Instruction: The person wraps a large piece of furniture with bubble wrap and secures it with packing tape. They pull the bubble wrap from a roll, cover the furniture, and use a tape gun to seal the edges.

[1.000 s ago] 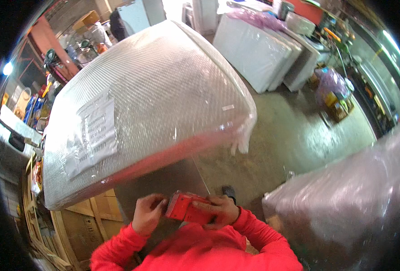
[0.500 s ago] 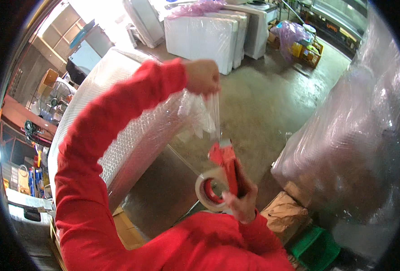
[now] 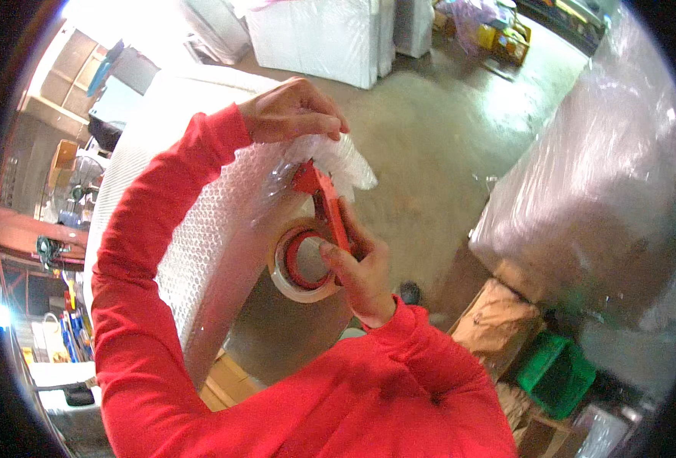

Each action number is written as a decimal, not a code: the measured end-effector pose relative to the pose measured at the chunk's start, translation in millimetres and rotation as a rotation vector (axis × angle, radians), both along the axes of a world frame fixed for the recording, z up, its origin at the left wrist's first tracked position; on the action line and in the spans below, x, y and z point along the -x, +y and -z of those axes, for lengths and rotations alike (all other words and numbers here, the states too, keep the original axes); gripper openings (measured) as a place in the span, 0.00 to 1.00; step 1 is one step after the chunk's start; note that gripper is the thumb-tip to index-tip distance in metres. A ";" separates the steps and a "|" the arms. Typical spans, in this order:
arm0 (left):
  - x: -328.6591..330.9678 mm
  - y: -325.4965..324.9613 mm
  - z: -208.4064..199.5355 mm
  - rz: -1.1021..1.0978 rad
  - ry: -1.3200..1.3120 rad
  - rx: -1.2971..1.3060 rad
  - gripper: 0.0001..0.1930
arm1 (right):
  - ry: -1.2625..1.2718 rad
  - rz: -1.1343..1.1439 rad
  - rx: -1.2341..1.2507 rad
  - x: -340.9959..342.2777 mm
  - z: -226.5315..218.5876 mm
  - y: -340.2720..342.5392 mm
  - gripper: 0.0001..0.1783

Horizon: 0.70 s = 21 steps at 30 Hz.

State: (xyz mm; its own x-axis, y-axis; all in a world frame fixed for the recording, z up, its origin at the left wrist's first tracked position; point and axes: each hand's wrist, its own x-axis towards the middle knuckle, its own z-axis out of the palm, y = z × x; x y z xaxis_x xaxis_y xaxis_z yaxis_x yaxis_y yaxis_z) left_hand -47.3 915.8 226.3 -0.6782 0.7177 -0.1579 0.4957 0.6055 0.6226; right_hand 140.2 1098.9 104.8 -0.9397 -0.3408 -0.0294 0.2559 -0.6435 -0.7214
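Left hand [image 3: 288,111]: fingers curled above the loose wrap [image 3: 357,164]; whether they pinch anything, you cannot tell.
Right hand [image 3: 362,276]: wrapped round your red tape dispenser [image 3: 333,216], near the slab [image 3: 208,229].
Slab corner: you're apparently taping.
Tape [image 3: 278,263]: probably needs pressing flat next.

The tape dispenser [image 3: 333,210] has moved to the bubble wrap [image 3: 197,244]

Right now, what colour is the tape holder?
The tape holder is red, seen best in the head view.
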 end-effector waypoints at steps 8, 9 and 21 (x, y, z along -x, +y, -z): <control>2.0 -2.5 42.3 0.074 0.249 -0.276 0.25 | -0.139 -0.076 -0.223 -51.7 1.6 -15.7 0.40; -1.1 1.2 38.5 0.053 0.292 -0.242 0.25 | -0.130 -0.094 -0.244 -49.6 2.5 -14.4 0.39; -64.4 -3.8 -15.6 0.661 0.387 0.141 0.19 | -0.157 -0.353 -0.213 -59.1 -26.3 46.0 0.36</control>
State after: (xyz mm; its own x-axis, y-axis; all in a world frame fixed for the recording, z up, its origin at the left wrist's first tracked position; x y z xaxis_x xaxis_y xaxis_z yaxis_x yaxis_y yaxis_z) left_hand 17.2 912.0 241.9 -0.1424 0.9828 -0.1174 0.9475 0.1696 0.2710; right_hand 199.3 1144.9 131.1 -0.7451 -0.6113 -0.2668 0.5505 -0.3379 -0.7634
